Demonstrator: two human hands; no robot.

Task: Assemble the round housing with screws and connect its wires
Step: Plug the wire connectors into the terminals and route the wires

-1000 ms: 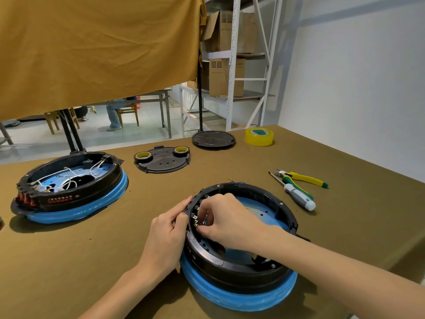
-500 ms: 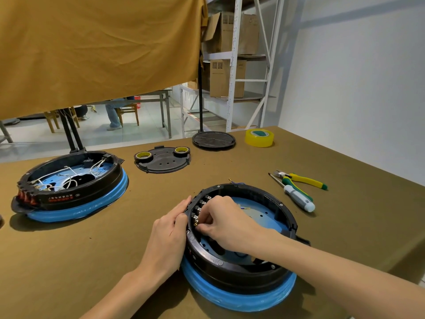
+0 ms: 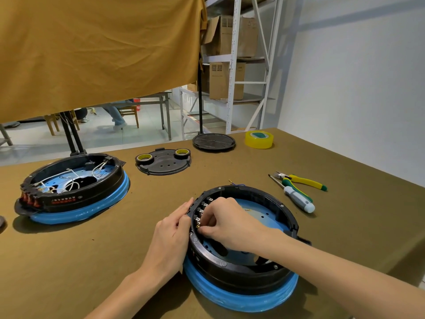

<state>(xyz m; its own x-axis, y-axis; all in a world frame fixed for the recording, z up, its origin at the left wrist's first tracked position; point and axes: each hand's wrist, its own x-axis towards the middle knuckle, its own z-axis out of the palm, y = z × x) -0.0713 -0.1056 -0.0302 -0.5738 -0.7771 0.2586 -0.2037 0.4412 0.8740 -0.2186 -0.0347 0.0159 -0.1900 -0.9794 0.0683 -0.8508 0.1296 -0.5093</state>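
Note:
A round black housing [image 3: 271,270] with a blue base ring lies on the brown table in front of me. My left hand [image 3: 171,233] presses against the outside of its left rim. My right hand [image 3: 226,223] reaches inside the rim, fingertips pinched at a row of small metal terminals [image 3: 199,212] on the inner left wall. What the fingertips pinch is too small to make out. A short wire end [image 3: 234,183] sticks out at the housing's far rim.
A second black and blue housing [image 3: 73,187] with white wires sits at the left. A black cover plate [image 3: 164,162] carries two tape rolls. A screwdriver [image 3: 296,196] and green-yellow pliers [image 3: 303,180] lie at the right. Yellow tape [image 3: 258,139] and a round base [image 3: 213,141] are farther back.
My right hand's fingertips have slid slightly down along the row of terminals towards me. My left hand has stayed on the rim.

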